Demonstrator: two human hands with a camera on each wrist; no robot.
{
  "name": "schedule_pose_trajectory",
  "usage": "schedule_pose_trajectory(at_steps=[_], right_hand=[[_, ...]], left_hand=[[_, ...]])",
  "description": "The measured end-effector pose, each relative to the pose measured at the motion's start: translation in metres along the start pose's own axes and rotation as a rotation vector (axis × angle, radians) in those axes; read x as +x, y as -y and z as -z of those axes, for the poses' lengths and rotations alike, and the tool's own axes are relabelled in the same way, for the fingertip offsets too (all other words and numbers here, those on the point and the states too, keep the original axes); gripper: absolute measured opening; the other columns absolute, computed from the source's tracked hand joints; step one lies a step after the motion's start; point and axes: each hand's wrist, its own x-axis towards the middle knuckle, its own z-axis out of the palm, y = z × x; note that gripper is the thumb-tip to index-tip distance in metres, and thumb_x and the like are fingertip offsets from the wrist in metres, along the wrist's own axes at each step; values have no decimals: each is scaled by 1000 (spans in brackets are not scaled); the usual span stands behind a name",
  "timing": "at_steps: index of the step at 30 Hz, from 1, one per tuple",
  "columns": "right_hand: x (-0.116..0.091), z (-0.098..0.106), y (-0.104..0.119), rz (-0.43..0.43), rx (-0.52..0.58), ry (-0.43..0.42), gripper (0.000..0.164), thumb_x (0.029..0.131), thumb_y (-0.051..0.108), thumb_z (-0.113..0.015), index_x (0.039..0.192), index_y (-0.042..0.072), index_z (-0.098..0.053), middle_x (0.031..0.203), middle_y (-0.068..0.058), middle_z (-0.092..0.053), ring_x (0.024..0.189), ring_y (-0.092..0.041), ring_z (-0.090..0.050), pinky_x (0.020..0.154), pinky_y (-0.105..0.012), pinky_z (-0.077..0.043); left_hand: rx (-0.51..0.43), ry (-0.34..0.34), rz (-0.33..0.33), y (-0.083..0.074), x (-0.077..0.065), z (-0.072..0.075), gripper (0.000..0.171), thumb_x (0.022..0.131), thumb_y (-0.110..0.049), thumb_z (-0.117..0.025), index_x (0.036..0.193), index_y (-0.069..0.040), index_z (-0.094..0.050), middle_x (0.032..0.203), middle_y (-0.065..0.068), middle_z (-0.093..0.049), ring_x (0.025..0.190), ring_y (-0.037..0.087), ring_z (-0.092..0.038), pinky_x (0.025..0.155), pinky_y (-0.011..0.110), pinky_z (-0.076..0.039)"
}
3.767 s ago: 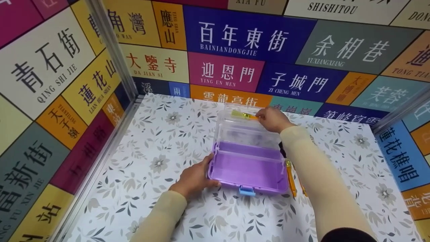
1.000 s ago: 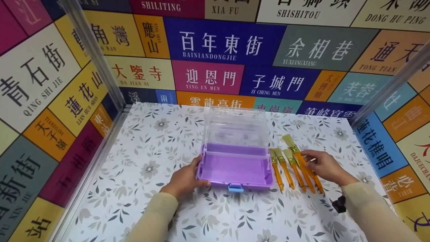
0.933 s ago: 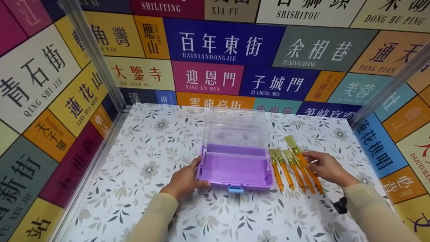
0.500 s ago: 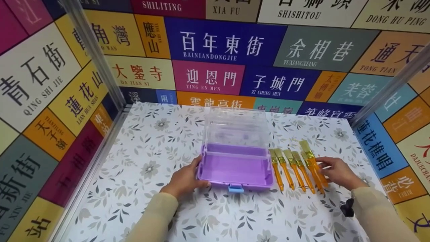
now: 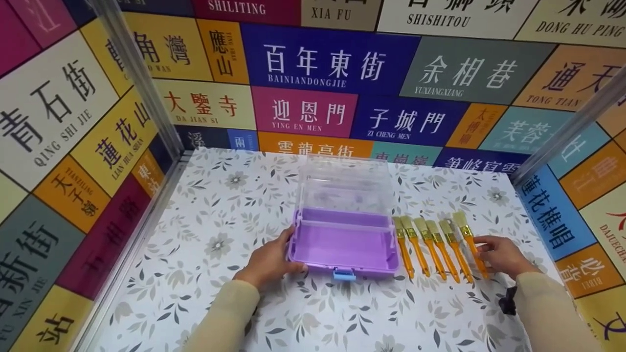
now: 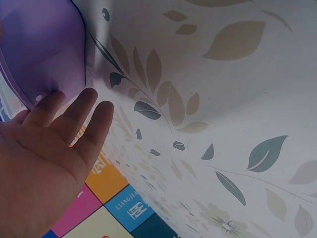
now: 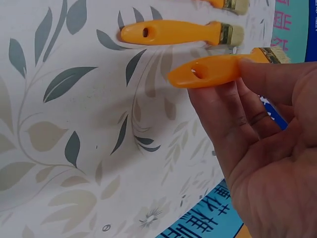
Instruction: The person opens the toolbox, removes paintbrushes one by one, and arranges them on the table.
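Note:
A purple plastic case [image 5: 345, 244] with a raised clear lid [image 5: 345, 183] and a blue front latch [image 5: 344, 274] sits mid-table; its main compartment looks bare. My left hand [image 5: 271, 261] rests against its left front corner, the thumb at the front edge. In the left wrist view, straight fingers [image 6: 79, 114] touch the case's side. To the right, several flat paintbrushes [image 5: 435, 244] with orange handles lie side by side, bristles away from me. My right hand [image 5: 506, 256] pinches the rightmost paintbrush [image 7: 210, 72] by its handle between thumb and fingers, close over the table.
The floral-patterned tabletop [image 5: 195, 298] is bounded by walls covered in coloured name panels [image 5: 327, 58]. Metal corner posts [image 5: 142, 73] rise at the back left and right. A small black object [image 5: 508, 300] sits by my right wrist.
My right hand, earlier above the lid with a paintbrush, has come down beside the row. Over the last second it moved the paintbrush rightward, apart from the others. The left hand stays at the case.

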Motion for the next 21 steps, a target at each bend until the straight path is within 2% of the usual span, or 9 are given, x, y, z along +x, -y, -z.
schedule_pose_trajectory(at_steps=[5,14,21], right_hand=[[6,-1,-7,-27,-4,-7,53,96,5,-58,143,-10,-42,118,-26,-56,95,-32,-58,73,-40,-60],[13,-8,-12,-131,-2,2,54,96,6,-58,145,-6,-41,121,-23,-53,98,-33,-55,78,-38,-58],[18,-14,-12,-137,-33,2,53,97,6,-57,145,-9,-40,125,-29,-50,93,-32,-55,72,-38,-57]], left_hand=[[13,-3,-7,1,1,0,115,70,-54,-86,161,-33,-18,150,10,-48,131,34,-49,108,51,-38],[9,-6,-9,2,2,-1,116,69,-52,-87,160,-35,-17,151,8,-46,131,33,-48,109,51,-38],[19,-10,-18,2,1,0,116,70,-53,-86,161,-33,-17,150,11,-47,131,35,-48,109,51,-38]])
